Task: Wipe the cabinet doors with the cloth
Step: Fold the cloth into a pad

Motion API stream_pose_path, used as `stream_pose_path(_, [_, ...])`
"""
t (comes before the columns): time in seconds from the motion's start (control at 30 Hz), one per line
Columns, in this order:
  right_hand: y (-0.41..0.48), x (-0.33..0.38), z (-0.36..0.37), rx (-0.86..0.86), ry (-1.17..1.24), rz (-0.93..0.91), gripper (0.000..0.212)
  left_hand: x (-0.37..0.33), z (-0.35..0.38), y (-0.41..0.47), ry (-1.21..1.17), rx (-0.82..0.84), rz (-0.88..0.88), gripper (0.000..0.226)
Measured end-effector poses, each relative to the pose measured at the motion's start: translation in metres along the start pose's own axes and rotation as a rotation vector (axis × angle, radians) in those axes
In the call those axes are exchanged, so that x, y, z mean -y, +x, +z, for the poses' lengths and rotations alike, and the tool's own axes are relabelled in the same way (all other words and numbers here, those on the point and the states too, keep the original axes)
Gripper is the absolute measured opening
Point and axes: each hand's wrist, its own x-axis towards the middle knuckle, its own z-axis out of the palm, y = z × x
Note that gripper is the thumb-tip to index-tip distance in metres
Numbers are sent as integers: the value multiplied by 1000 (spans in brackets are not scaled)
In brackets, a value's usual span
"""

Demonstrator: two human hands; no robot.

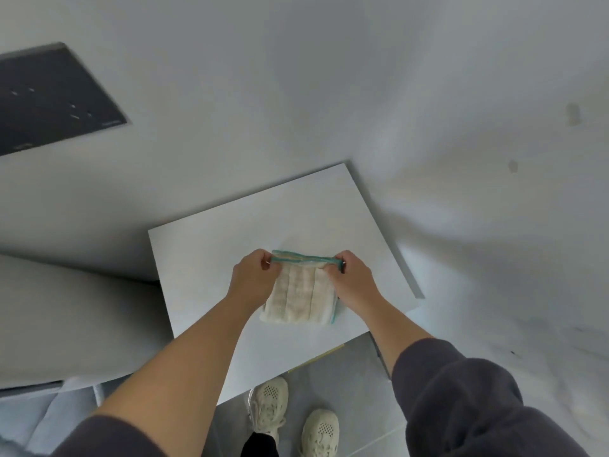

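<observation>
Both hands, the left hand (253, 277) and the right hand (352, 278), pinch the top corners of the folded cloth (301, 300) over the middle of the white cabinet door (214, 252), so the wiping seems only about to begin, nearly all still left

The cloth (301, 296) over cabinet door (230, 232), hob (49, 97) far left

Kitchen: cooktop (56, 97), cabinet door (224, 245)
</observation>
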Motion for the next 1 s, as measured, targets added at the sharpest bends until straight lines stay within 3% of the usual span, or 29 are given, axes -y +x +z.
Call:
stream_pose_path(0.1, [20, -9, 10, -112, -82, -6, 10, 2, 12, 28, 46, -66, -9, 6])
stream_pose_path(0.17, [26, -13, 14, -167, -178, 13, 14, 3, 16, 37, 69, -81, -80, 20])
stream_pose_path(0.27, [28, -12, 19, -109, -113, 118, 25, 4, 19, 38, 88, 16, -188, 39])
stream_pose_path(0.4, [25, -2, 19, 5, -63, 256, 12, -4, 15, 36, 138, 130, -192, 21])
stream_pose_path(0.53, [8, 17, -2, 27, 84, 246, 8, -25, -7, 21, -79, 217, -79, 15])
stream_pose_path(0.7, [-56, 75, -70, -104, 409, 150, 10, -96, -63, -29, -219, 251, 127, 10])
stream_pose_path(0.87, [-148, 143, -148, -61, 745, 22, 20, -196, -119, -105, -302, 142, 342, 6])
stream_pose_path(1.0, [-235, 186, -194, -196, 913, -131, 24, -268, -151, -186, -229, 54, 574, 12])
